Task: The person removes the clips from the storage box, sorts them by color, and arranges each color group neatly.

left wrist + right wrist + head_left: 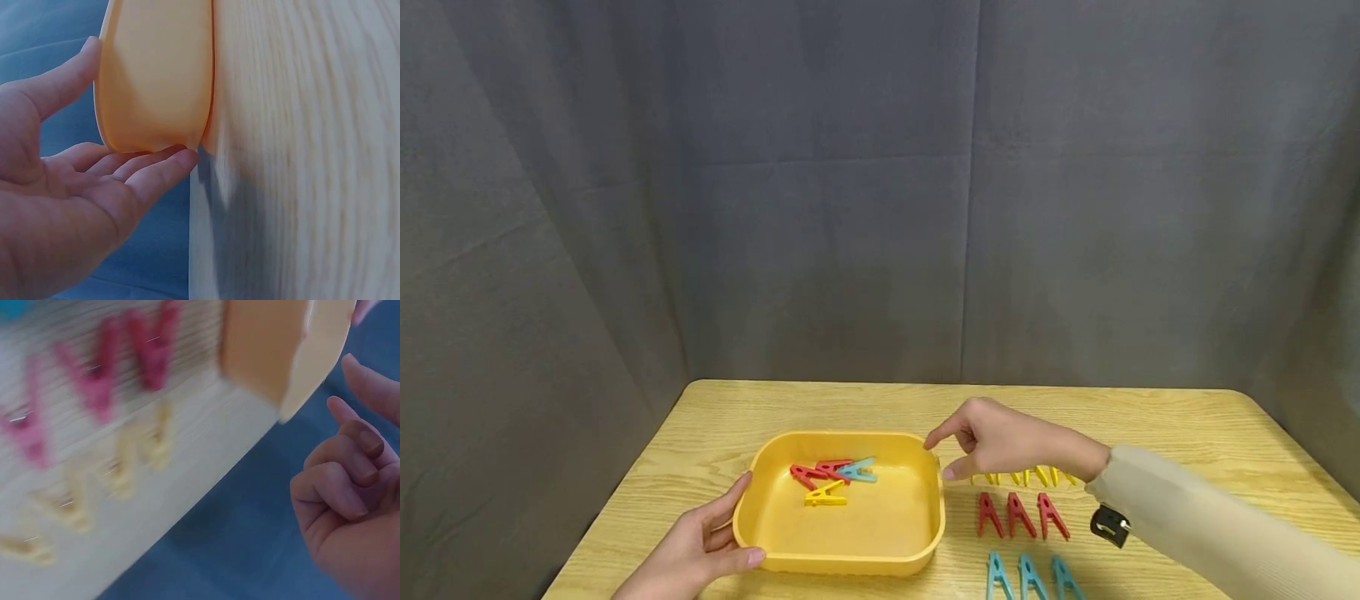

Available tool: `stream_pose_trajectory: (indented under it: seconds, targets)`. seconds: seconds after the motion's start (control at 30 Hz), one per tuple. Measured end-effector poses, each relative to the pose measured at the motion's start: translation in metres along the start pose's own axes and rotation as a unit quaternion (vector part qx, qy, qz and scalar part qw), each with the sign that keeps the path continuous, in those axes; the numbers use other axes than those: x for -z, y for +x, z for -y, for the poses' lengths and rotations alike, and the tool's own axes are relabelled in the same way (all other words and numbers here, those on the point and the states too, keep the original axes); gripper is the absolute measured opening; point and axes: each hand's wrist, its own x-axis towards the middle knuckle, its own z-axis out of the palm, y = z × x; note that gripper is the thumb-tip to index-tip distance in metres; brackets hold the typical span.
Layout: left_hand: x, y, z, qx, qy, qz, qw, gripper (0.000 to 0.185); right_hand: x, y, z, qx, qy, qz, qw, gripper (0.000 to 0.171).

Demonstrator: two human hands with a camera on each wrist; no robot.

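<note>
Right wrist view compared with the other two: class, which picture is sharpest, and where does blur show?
Head view: sharp, evenly lit; yellow tray crisp. Right wrist view: red pegs and yellow pegs smeared by motion blur. Left wrist view: table grain slightly blurred.

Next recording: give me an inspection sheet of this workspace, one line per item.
Surface: light wooden table, rounded corners.
Job's things: yellow tray holding two red, one blue and one yellow clothespin; right of it, rows of yellow pegs, three red pegs, three blue pegs.
Clutter: nothing seen.
Grippers: left hand holds the tray's near left corner, fingers straight; right hand above the tray's right rim, fingers curled, holding nothing.
Cables: nothing seen; black wrist device on the right sleeve.
Surroundings: grey cloth backdrop.
</note>
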Motion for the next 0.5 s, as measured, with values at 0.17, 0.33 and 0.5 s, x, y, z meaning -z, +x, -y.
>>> stream_pose_trajectory:
  seconds: [0.17,0.33,0.5]
  targets:
    - [-0.003,0.001,0.001,-0.004,0.007,-0.007,0.9999,0.1,-0.016,0.037,0.024,0.021,-0.032,0.041,0.998,0.035]
    - [-0.005,0.003,0.001,0.0,0.003,-0.005,1.0,0.103,-0.036,0.068,0.027,0.041,-0.08,0.072,0.993,0.036]
    - [-0.005,0.003,0.0,-0.004,0.004,-0.009,0.9999,0.104,-0.058,0.093,0.024,0.018,-0.123,0.094,0.988,0.043]
